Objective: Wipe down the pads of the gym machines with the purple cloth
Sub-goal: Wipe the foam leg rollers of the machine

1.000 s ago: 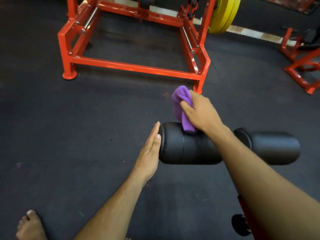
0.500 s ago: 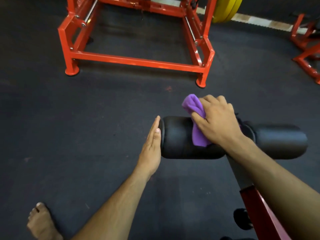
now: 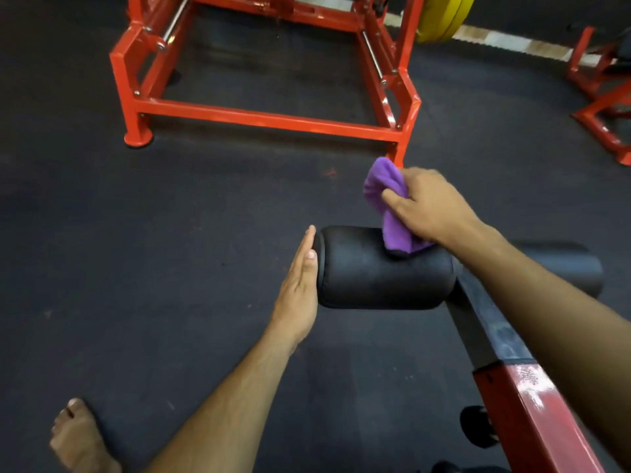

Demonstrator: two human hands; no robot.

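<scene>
Pad (image 3: 382,268) runs left to right before me; my right hand (image 3: 430,206) grips the cloth (image 3: 389,213) on its top, my flat left hand (image 3: 297,295) braces its left end

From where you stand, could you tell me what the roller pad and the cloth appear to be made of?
Roller pad: probably foam under black vinyl or leatherette; matte, faintly creased, with a seam at its end. Purple cloth: soft, fuzzy fabric, likely microfibre; it bunches loosely.
</scene>
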